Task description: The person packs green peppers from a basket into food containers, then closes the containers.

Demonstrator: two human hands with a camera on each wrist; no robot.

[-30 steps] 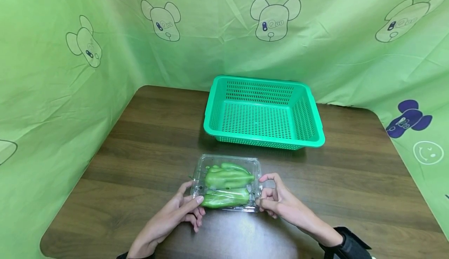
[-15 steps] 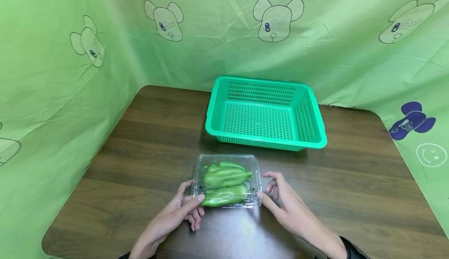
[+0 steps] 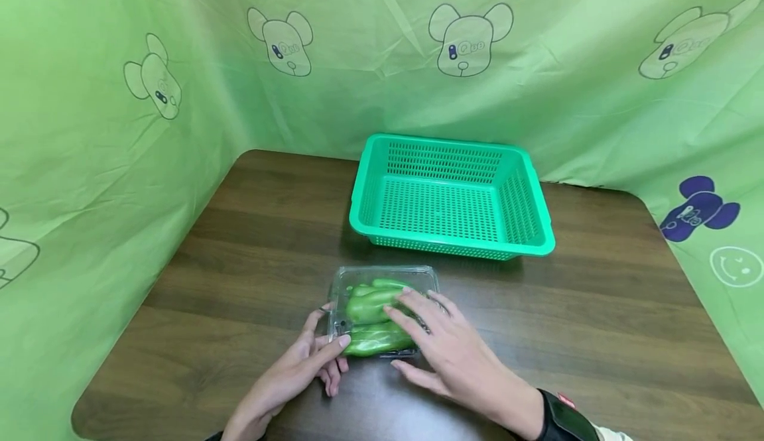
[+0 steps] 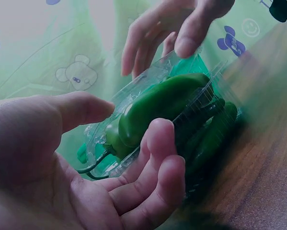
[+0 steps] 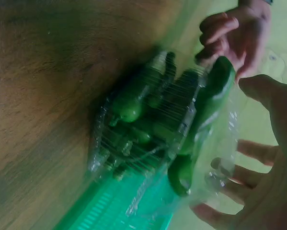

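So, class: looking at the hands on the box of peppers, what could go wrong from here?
1. The right hand lies flat over the clear box; pressing could dent the thin lid or bruise the green peppers.
2. The left hand holds only the box's left end, so it may slide on the table.

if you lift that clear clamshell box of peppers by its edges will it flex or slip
The clear box looks thin and glossy, so it probably flexes and feels slick. The peppers fill it, so they likely shift little. The left hand grips one end; the right hand lies flat on top.
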